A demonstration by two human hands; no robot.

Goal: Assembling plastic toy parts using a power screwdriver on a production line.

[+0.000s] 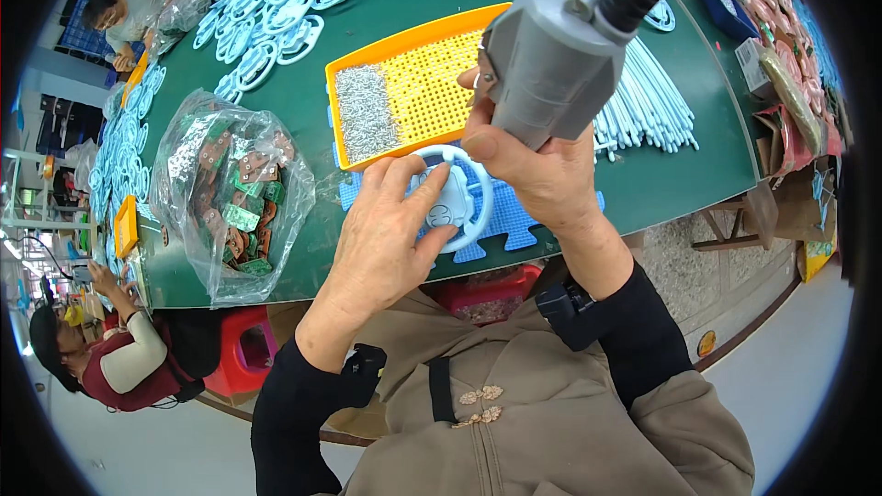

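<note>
A round light-blue plastic part [464,186], shaped like a small steering wheel, lies on a blue foam mat [521,226]. My left hand [390,216] holds it down, its fingers over the ring and the middle piece. In my right hand [551,173] is a grey power screwdriver [557,60], upright above the part's right side; its tip is hidden. A yellow tray [441,83] just beyond holds a heap of small silver screws [366,110] at its left end.
Left of me sits a clear plastic bag [234,202] of green and brown pieces. Many light-blue parts [276,14] cover the far left of the green table [340,37]. Light-blue rods [648,101] lie to the right. Two other people [129,358] [138,14] are at the left.
</note>
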